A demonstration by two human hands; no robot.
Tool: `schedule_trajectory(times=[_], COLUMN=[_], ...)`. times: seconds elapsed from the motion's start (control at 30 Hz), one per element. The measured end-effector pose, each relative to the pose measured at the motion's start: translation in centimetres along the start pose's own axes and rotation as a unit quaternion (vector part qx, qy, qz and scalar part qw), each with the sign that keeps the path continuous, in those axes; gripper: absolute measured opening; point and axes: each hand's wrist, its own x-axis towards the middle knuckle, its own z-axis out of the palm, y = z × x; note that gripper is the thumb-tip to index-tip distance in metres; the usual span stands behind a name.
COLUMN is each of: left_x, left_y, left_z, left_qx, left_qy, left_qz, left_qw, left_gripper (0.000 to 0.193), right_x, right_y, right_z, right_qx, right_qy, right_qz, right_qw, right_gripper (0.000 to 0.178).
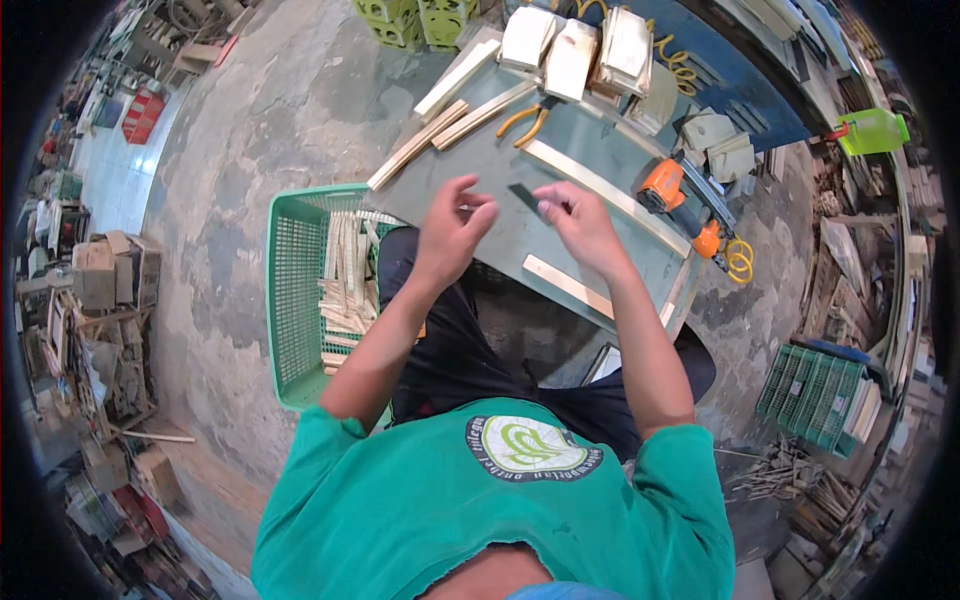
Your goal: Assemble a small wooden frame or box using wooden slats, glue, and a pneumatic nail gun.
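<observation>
My right hand (583,225) pinches a thin dark flat strip (522,195) over the grey worktable; its exact kind I cannot make out. To its left my left hand (452,232) hovers with fingers bent and apart, holding nothing that shows. Beyond the hands, pliers with orange handles (525,126) rest on the table. An orange and black nail gun (664,188) lies at the right with a coiled yellow hose. A long wooden strip (608,198) runs slantwise past my right hand, and a shorter wooden strip (568,285) lies nearer me.
On the left, a green plastic basket (280,300) holds many wooden sticks. Loose wooden strips (418,145) lie along the table's left side. Stacked pale wooden pieces (572,58) stand at its far edge. Green crates (812,398) and wood scraps sit at the right.
</observation>
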Motion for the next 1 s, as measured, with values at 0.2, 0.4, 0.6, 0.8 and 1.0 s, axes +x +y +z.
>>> schedule_trajectory(times=[0.2, 0.4, 0.6, 0.8, 1.0], left_x=[2.3, -0.7, -8.7, -13.7, -13.9], left_y=[1.4, 2.5, -5.3, -10.3, -19.4], left_z=[0.5, -7.4, -14.9, -15.4, -19.7], left_qx=[0.109, 0.231, 0.292, 0.251, 0.104], left_qy=[-0.156, -0.046, 0.113, 0.141, 0.114], left_qz=[-0.059, -0.122, -0.035, -0.149, -0.288], left_qw=[0.98, 0.964, 0.949, 0.946, 0.945], left_gripper=[0.025, 0.028, 0.023, 0.052, 0.052], right_x=[-1.2, 5.8, 11.0, 6.7, -1.2], right_y=[-0.2, 6.0, 11.2, 7.4, 7.9], right_z=[-0.1, -5.4, -9.1, -4.0, -0.7], right_qx=[-0.069, -0.147, -0.254, -0.196, -0.249], right_qy=[-0.062, 0.085, 0.138, 0.157, 0.014], right_qz=[-0.062, -0.01, 0.008, -0.023, -0.009], right_qw=[0.994, 0.985, 0.957, 0.968, 0.968], right_gripper=[0.019, 0.021, 0.027, 0.031, 0.038])
